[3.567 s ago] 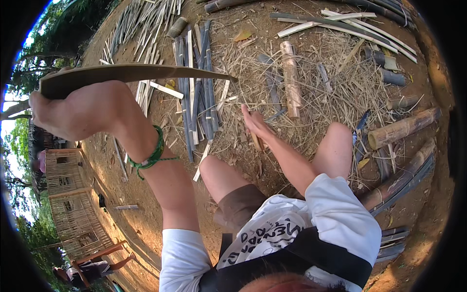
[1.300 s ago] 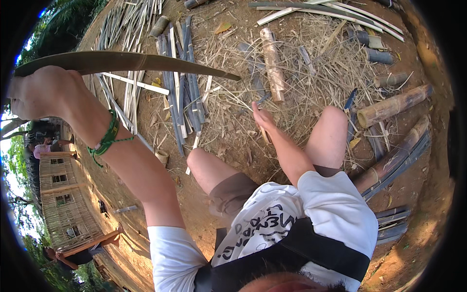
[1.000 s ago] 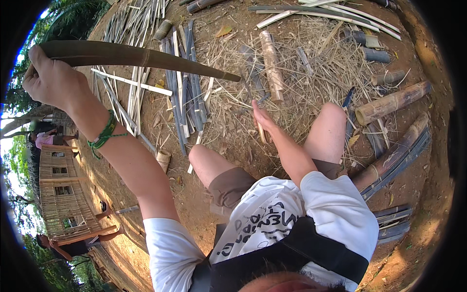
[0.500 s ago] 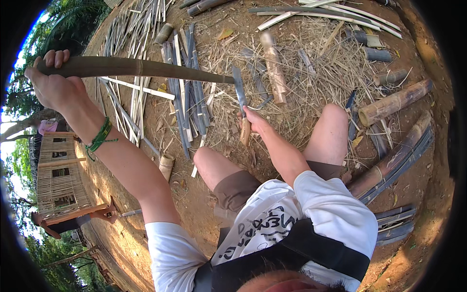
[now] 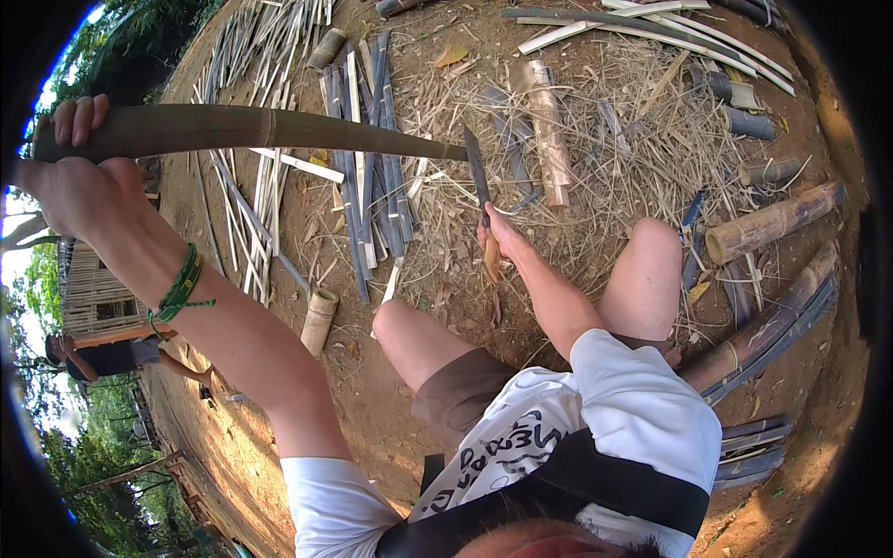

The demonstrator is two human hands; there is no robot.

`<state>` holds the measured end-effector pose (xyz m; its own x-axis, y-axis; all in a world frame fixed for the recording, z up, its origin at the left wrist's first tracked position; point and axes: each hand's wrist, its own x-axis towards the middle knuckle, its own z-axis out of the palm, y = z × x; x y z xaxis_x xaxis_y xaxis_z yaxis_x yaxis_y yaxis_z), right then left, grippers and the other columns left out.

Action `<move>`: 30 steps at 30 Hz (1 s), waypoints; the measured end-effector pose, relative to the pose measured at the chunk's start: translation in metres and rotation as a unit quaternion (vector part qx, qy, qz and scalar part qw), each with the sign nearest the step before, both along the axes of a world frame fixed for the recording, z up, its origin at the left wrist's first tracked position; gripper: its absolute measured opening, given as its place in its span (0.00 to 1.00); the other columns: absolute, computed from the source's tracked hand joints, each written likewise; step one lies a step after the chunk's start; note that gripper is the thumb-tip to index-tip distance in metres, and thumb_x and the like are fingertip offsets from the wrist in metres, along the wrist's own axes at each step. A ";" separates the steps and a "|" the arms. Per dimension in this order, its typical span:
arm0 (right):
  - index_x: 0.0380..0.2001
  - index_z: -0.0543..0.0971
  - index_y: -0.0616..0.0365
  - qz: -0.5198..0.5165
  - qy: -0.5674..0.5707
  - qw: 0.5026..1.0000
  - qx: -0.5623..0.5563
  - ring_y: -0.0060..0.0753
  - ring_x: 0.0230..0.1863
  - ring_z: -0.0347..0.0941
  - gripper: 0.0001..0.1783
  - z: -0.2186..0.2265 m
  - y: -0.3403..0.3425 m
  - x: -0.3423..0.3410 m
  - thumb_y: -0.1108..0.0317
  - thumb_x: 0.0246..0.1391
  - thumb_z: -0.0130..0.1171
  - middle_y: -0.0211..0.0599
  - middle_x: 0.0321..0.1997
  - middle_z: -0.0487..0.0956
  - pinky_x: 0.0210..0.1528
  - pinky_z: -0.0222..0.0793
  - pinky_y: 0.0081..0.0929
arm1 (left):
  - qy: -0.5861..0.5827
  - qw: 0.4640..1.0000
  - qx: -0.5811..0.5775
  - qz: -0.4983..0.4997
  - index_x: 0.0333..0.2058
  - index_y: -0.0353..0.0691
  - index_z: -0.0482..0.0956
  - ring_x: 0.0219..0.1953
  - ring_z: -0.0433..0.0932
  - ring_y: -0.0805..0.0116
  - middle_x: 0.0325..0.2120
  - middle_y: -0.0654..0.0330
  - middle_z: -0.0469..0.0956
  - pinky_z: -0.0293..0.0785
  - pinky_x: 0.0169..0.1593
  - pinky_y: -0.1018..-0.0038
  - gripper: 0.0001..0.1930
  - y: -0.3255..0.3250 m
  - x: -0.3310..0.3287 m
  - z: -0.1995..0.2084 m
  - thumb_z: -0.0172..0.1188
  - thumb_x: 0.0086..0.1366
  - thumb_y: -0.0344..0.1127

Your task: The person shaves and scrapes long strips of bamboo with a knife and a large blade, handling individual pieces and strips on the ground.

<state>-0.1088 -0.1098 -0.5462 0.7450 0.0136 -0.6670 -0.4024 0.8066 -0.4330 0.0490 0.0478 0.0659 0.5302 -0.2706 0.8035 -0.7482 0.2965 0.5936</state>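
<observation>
My left hand (image 5: 79, 177), raised at the far left, is closed around the thick end of a long split bamboo piece (image 5: 233, 130). The piece reaches across to the right and narrows in the view toward its other end. There it meets the blade of a large knife (image 5: 476, 167), which stands nearly upright. My right hand (image 5: 502, 232), in front of my knees, grips this knife low down, with its wooden handle (image 5: 491, 259) showing below the fingers. Whether the blade has cut into the bamboo cannot be made out.
A short bamboo log (image 5: 551, 153) lies among shavings (image 5: 623, 158) ahead. Dark and pale strips (image 5: 381, 177) lie left of it. A bamboo section (image 5: 319, 323) is by my left knee, thick bamboo poles (image 5: 777, 221) at the right. A person (image 5: 116, 358) is far left, near a woven panel (image 5: 98, 298).
My left hand and the bamboo's thick end sit further left and nearer the view's edge. The knife keeps at the bamboo's far end. The distant person has changed place beside the panel.
</observation>
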 end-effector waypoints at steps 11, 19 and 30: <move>0.26 0.66 0.51 0.043 -0.108 0.987 0.110 0.21 0.13 0.61 0.31 0.040 0.033 0.013 0.34 0.65 0.44 0.25 0.15 0.66 0.18 0.64 0.27 | -0.020 0.976 -0.091 0.196 0.35 0.33 0.64 0.24 0.65 0.69 0.25 0.57 0.65 0.73 0.35 0.69 0.09 -0.082 -0.040 -0.024 0.36 0.73 0.28; 0.24 0.67 0.51 0.036 -0.143 0.981 0.129 0.24 0.12 0.62 0.32 0.042 0.046 0.020 0.32 0.63 0.47 0.27 0.15 0.66 0.18 0.65 0.28 | -0.025 0.989 -0.072 0.130 0.39 0.24 0.66 0.25 0.70 0.63 0.27 0.49 0.70 0.80 0.40 0.63 0.13 -0.081 -0.010 -0.012 0.37 0.74 0.30; 0.22 0.67 0.51 0.032 -0.127 0.989 0.073 0.24 0.13 0.62 0.33 0.040 0.050 0.020 0.32 0.62 0.48 0.27 0.14 0.66 0.18 0.64 0.27 | -0.001 0.983 -0.091 0.162 0.40 0.25 0.65 0.23 0.67 0.67 0.24 0.55 0.66 0.71 0.30 0.69 0.13 -0.073 -0.004 -0.016 0.39 0.72 0.34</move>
